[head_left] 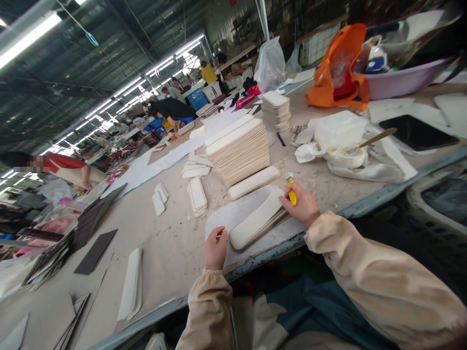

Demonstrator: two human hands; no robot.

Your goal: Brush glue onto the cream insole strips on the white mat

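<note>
My right hand (302,204) is closed round a yellow-handled tool (292,193) with a pale metal head, its fingertips at the right end of a small pile of long white rounded strips (255,218). The strips lie on a white sheet (219,216) at the table edge, fanned a little at the right. At their left end is my left hand (216,248), fingers curled in; what they hold, if anything, is too small to name. Behind the pile lie more strips (254,183), in front of a tall stack of the same kind (239,150).
Smaller white stacks (197,197) stand left of the tall one. At the right are a crumpled white bag (341,141), a black tablet (418,132), an orange bag (337,73) and a pink basin (404,80). Dark sheets (95,252) lie left. Other people work farther back.
</note>
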